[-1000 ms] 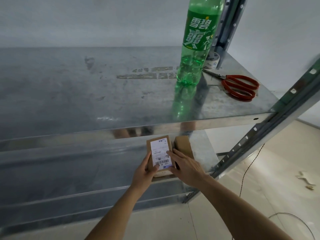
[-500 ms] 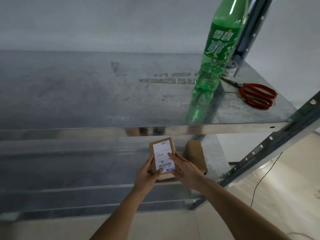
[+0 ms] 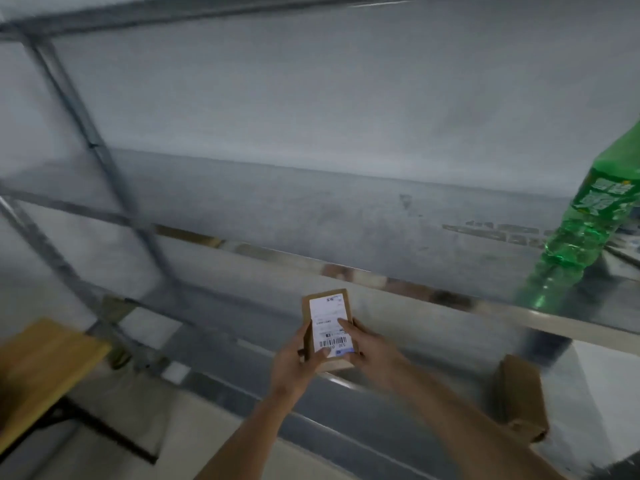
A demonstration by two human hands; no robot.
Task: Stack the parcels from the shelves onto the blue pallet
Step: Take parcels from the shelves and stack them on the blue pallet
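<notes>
Head camera view: a person grips a small brown cardboard parcel (image 3: 327, 329) with both hands in front of a metal shelving unit (image 3: 346, 216). The left hand (image 3: 294, 365) curls round its left edge, thumb on the white barcode label; the right hand (image 3: 370, 344) clasps the right edge, fingers laid across the label. Half a second earlier the parcel sat lower against the shelf beside a second parcel (image 3: 521, 398); now the two are well apart, the second lying on the lower shelf at right. The view has swung left, pushing the green plastic bottle (image 3: 585, 220) to the frame's edge, dropping the red scissors from sight and revealing a wooden tabletop (image 3: 41, 362). Shelves are dull, scuffed galvanised sheet.
</notes>
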